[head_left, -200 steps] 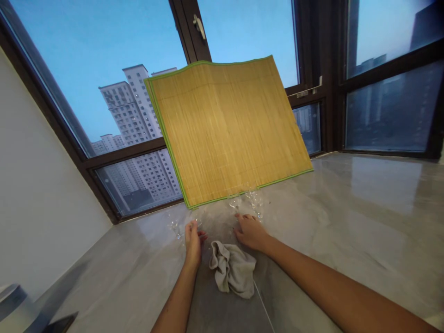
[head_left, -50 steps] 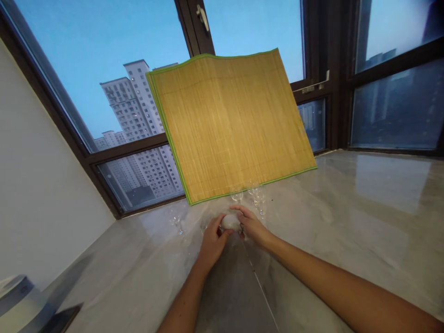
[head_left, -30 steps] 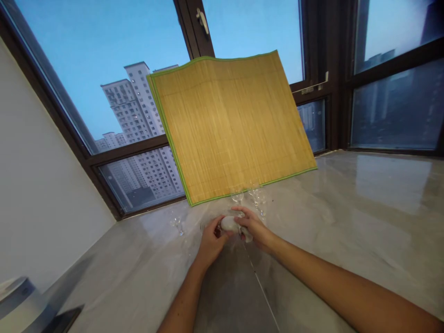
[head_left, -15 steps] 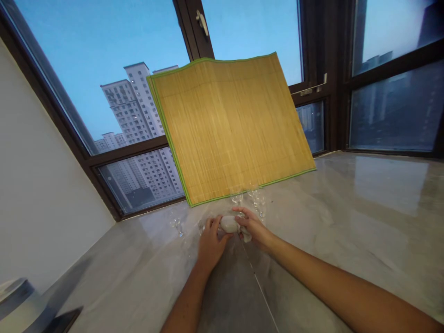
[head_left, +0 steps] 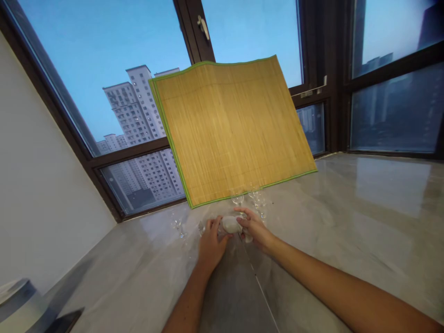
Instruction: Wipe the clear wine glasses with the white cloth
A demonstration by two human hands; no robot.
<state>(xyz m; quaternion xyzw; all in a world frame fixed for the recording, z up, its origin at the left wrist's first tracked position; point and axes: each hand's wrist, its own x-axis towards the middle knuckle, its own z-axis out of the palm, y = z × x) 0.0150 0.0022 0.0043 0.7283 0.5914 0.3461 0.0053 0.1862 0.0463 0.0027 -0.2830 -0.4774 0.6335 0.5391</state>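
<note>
Both my hands are together over the stone surface, on a small stemmed glass (head_left: 231, 225) lying sideways in the air or close to the surface; which, I cannot tell. My left hand (head_left: 212, 243) is closed round its stem side, with the clear foot showing past the fingers. My right hand (head_left: 257, 230) is at the bowl's mouth, pinching a white cloth (head_left: 248, 237) that seems to fill the bowl. Its index finger stretches out along the far side. Behind the right hand stand clear stemmed glasses (head_left: 237, 199); another stemmed glass (head_left: 178, 225) is left of my left hand.
A bamboo mat (head_left: 236, 129) with green edging leans against the window (head_left: 138, 150) behind the glasses. The grey stone surface (head_left: 347, 240) has a thin pale seam running toward me. A pale cylindrical object (head_left: 21, 305) and a dark flat thing (head_left: 65, 321) are at lower left.
The view has shifted very slightly. Both hands keep their hold on the glass and the cloth, with only a tiny movement of the right fingers.
</note>
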